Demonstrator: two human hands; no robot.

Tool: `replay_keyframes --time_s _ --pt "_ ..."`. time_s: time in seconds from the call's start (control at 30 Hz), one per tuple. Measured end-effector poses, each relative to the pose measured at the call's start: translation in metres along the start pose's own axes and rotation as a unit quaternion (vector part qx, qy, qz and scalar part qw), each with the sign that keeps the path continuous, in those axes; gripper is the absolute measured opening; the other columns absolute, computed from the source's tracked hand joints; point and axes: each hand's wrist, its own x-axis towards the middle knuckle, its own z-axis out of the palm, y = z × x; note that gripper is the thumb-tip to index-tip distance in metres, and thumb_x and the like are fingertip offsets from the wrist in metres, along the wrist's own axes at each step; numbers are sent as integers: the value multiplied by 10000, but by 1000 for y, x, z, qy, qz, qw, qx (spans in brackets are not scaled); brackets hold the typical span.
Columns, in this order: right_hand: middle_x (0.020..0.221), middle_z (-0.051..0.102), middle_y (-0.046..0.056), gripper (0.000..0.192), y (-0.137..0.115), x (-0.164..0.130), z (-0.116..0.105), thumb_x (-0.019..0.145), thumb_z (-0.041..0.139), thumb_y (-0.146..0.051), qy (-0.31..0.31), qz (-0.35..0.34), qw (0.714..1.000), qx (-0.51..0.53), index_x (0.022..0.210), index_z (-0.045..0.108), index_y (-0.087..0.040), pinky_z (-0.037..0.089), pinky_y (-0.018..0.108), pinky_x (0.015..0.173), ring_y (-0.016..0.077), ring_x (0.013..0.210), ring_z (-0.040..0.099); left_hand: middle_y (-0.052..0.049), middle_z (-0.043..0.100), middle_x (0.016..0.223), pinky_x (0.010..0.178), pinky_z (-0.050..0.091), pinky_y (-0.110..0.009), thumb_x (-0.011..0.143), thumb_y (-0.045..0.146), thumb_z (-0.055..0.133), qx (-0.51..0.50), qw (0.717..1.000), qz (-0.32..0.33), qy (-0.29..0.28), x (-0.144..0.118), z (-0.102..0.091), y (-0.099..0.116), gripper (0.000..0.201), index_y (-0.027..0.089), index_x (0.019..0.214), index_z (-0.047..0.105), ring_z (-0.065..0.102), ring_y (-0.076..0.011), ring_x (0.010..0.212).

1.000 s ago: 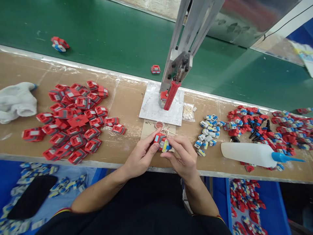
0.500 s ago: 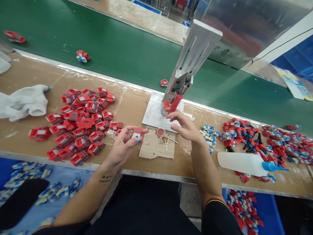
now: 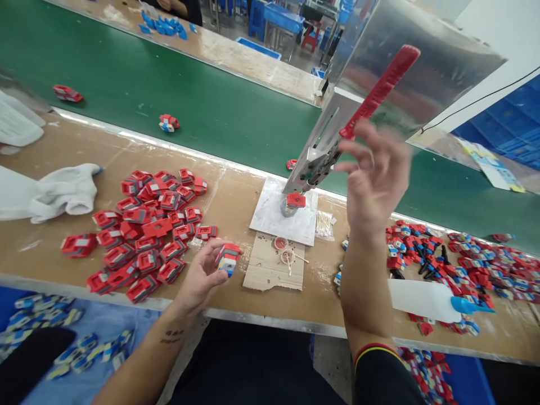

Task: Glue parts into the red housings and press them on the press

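Between the thumb and fingers of my left hand (image 3: 202, 275) is a small red, white and blue toy vehicle (image 3: 228, 260), held above the bench's front part. My right hand (image 3: 377, 174) is raised and blurred, its fingers apart beside the lower end of the red lever handle (image 3: 383, 87). That handle points up and away on the metal toggle press (image 3: 314, 160); whether a fingertip touches it is unclear. Below the press, a red toy part (image 3: 296, 200) sits on a round holder on the pale base plate (image 3: 264, 211).
Red toy bodies (image 3: 147, 228) are heaped at left beside a white glove (image 3: 70, 191). Cardboard (image 3: 261, 270) with small dishes and cotton swabs lies in front of the plate. A white bottle (image 3: 422, 298) and piled parts (image 3: 476, 253) are at right. A green conveyor (image 3: 228, 107) runs behind.
The red lever has swung from down to up. My right hand has risen with it, away from the plate. My left hand still holds the toy vehicle, now tilted differently.
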Motion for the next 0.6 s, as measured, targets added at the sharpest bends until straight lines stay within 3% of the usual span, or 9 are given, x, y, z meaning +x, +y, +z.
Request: replay_keyframes --time_s 0.03,0.07,0.1,0.13,0.2,0.33,0.4,0.5,0.6 --pt "1171 724 6 252 9 -21 0 883 766 -540 35 16 996 -79 1029 697 -347 603 424 886 233 1080 710 -90 831 930 686 569 -184 483 468 1064 -2 1000 7 13 -2 -3 1 642 215 1004 788 745 -162 778" --pt "971 712 16 250 20 -42 1 900 736 -536 61 51 988 -134 867 676 -296 585 416 841 219 946 693 -89 830 923 680 570 -177 486 470 1064 -1 1000 13 23 -3 -6 3 639 216 1008 799 739 -152 759" --pt "905 694 24 300 33 -62 3 878 743 -554 44 134 976 -167 831 657 -271 572 403 789 211 861 668 -87 828 916 671 572 -173 485 473 1064 -1 999 17 29 -3 -7 4 639 216 1011 808 732 -142 734" --pt "938 703 38 350 46 -80 7 811 788 -579 19 230 956 -183 881 663 -259 562 395 750 214 837 655 -85 826 909 661 576 -173 482 479 1063 -2 999 18 29 -2 -7 6 643 218 1015 815 725 -135 707" --pt "1089 726 84 504 71 -105 19 697 849 -575 -18 354 920 -170 1029 669 -241 561 400 748 238 892 664 -82 825 908 650 592 -189 474 486 1064 -9 1000 10 20 3 -2 10 650 229 1019 821 721 -131 664" --pt "1066 763 74 474 95 -115 27 702 826 -556 -60 400 906 -122 1002 630 -246 588 393 805 255 980 715 -63 823 938 573 604 -230 449 455 1073 -22 999 -22 8 14 15 14 639 261 999 813 746 -175 634" --pt "1000 778 43 441 96 -111 7 711 819 -555 -72 407 902 -122 943 594 -255 596 368 772 233 916 738 -55 823 965 530 595 -230 429 414 1081 -23 998 -44 28 15 17 14 645 268 993 805 741 -177 607" --pt "871 767 20 394 105 -94 -46 718 824 -506 -78 434 879 -180 878 573 -248 574 346 684 213 761 720 -46 821 952 515 595 -215 392 353 1091 -10 993 -74 87 13 14 16 673 258 989 795 716 -148 560" --pt "819 735 41 329 134 -63 -95 707 868 -367 -60 453 839 -295 779 580 -225 566 365 757 244 851 713 -27 799 837 507 589 -199 345 333 1096 3 988 -89 127 14 12 18 714 241 980 783 704 -144 540"
